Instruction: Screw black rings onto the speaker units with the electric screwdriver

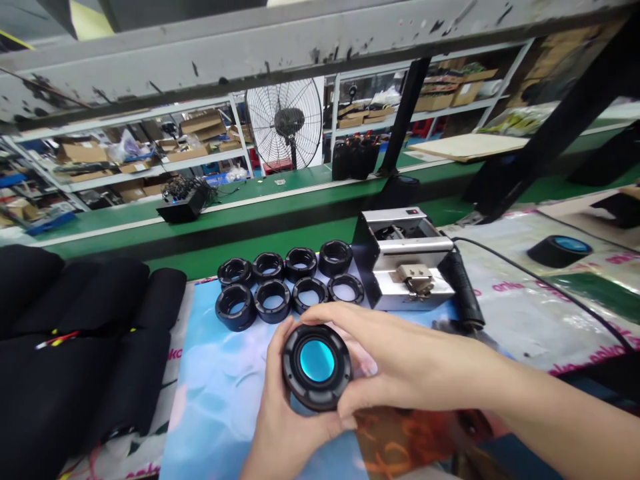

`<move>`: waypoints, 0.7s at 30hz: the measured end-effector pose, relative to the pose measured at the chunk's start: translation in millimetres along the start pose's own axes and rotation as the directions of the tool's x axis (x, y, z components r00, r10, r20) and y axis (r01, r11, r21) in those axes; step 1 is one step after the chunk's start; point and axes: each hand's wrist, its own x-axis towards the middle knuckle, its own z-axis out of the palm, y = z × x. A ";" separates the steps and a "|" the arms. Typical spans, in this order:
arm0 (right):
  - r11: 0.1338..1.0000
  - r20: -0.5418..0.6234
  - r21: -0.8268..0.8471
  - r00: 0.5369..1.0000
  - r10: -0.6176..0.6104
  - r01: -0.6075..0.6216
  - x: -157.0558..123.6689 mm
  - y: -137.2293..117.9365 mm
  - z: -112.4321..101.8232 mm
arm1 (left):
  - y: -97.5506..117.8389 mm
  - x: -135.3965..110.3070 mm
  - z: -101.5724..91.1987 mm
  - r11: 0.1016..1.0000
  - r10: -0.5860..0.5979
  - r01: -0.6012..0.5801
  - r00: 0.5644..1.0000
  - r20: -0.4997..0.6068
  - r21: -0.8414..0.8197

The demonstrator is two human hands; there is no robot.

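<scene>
**Two hands, one lens housing, held over the desk**

Both your hands are on the black round plastic lens housing (316, 365) with the teal-blue glass centre. It sits low centre in the head view, over the pale blue printed sheet (220, 393) that covers the desk, just in front of the parts rows.

Left hand (283, 427): comes up from below, palm under the back of the housing, thumb up along its left rim. Grip closed on it, carrying the weight.

Right hand (400, 363): forearm enters from lower right, wrist flat, hand arched over. Fingers curl across the top rim and thumb sits at the lower right edge. Grip closed on the rim too.

Why held so, likely: all contact is on the ribbed rim and back, none on the glass, so the lens stays clean. The face is tilted up at you, readable from above.

Behind it, eight empty black plastic rings (287, 283) lie in two rows of four, openings up, touching or nearly so. That probably keeps them countable and within reach. Just right of them stands a silver metal box device (407, 263), with a black corded hand tool (463, 290) lying against its right side. Black padded rolls (75, 333) lie stacked at left. A second black lens unit (559, 250) sits well apart at far right.
</scene>
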 end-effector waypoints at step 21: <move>0.975 0.030 0.181 0.990 -0.135 0.127 2.9 20.9 -6.3 | -1.6 -2.1 -1.8 0.998 0.052 -0.052 0.999 0.005 0.036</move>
